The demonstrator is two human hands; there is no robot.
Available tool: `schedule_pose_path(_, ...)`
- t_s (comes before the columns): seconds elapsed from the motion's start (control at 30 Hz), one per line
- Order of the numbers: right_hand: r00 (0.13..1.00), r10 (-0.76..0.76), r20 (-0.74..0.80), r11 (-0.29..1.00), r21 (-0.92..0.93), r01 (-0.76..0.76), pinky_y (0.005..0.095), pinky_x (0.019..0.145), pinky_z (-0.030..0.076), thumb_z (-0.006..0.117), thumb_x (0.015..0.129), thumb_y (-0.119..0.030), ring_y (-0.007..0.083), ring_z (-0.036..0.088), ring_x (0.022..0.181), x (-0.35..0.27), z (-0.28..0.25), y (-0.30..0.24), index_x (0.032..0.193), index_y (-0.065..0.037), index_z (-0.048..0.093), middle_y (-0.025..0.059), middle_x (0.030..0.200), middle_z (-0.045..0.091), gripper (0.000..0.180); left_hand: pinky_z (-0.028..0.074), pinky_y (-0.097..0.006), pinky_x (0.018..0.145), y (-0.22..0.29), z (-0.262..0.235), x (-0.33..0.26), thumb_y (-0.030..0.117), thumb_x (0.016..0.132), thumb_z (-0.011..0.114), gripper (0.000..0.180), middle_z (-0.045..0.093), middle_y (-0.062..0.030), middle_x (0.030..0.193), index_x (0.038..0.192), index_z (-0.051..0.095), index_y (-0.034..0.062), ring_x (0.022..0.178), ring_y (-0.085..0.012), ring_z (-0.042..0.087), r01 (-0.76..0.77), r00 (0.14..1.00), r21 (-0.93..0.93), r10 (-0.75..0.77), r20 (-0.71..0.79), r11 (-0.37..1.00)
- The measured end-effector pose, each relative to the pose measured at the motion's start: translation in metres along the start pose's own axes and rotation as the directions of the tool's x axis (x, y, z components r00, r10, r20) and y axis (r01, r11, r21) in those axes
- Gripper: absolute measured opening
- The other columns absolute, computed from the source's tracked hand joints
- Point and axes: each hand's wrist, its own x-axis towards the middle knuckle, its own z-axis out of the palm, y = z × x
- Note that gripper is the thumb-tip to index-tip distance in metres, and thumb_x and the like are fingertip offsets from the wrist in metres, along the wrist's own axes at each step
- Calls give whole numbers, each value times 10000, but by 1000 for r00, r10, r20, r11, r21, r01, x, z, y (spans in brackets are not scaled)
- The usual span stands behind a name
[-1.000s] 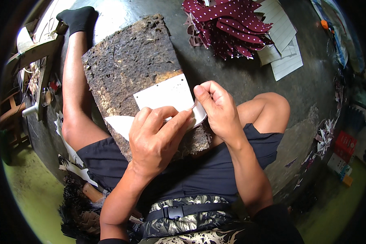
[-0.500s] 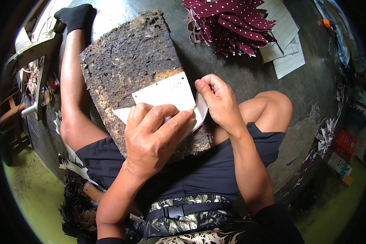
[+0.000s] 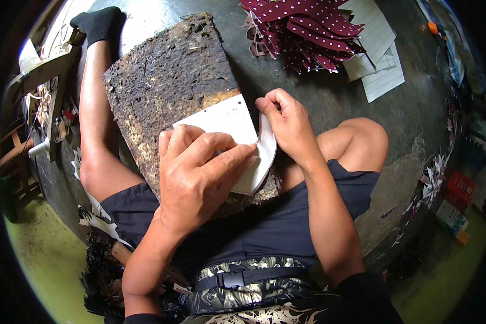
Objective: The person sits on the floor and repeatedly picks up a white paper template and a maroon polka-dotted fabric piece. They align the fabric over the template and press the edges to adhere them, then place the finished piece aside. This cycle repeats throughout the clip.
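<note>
A stiff white sheet with a few dark dots along its far edge [image 3: 216, 116] lies on a thick, rough dark board [image 3: 167, 70] across my lap. A second white piece with a curved outer edge [image 3: 265, 148] sticks out beneath it, bent upward on its right side. My left hand [image 3: 197, 167] is over the sheet, fingers bent and index fingertip pressed at the sheet's right edge; its thumb is mostly hidden. With thumb and fingers pinched, my right hand [image 3: 286, 121] holds the raised edge of the curved white piece.
Beyond the board to the right lies a heap of maroon polka-dot cut pieces [image 3: 308, 32] beside lined paper sheets [image 3: 383, 78]. Scraps [image 3: 432, 175] and a red box [image 3: 460, 189] sit far right. A wooden frame [image 3: 54, 102] stands at left.
My left hand has shifted slightly left and flattened the curved piece's near part, which now shows more of its surface. My right hand has moved slightly up and left, still pinching its edge.
</note>
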Motion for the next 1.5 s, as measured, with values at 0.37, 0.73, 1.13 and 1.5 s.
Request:
schedule_pose_path(0.37,996,62,-66,698,716,4,313,927,608,773,1091,9,141,725,1022,-72,5,-77,1737,-130,222,134,1171,751,861,419,-415,771,9,11,-6,209,853,973,312,742,57,1022,1151,881,212,880,-216,603,56,997,-21,-57,-61,998)
schedule_pose_path(0.73,998,53,-25,699,714,-19,299,882,622,779,1070,59,132,741,1004,-56,2,-63,1632,-107,338,149,1115,780,733,442,-410,784,1,4,-8,205,854,976,334,731,34,1049,1174,881,195,888,-212,616,25,1000,-33,-26,-14,999)
schedule_pose_path(1.13,998,63,24,670,740,-60,277,834,620,784,1076,40,117,731,965,-50,3,-44,1527,-109,391,150,1117,778,617,448,-415,774,1,7,-5,171,857,978,301,730,13,1005,1136,864,159,875,-219,621,42,998,-89,-45,-31,995)
schedule_pose_path(1.5,981,169,94,559,811,-174,299,888,629,843,1018,55,133,741,1001,-56,-9,-62,1626,-134,381,122,1139,762,787,450,-418,779,4,10,-4,171,869,966,277,712,6,990,1118,847,146,870,-230,608,41,998,-74,-43,-36,996)
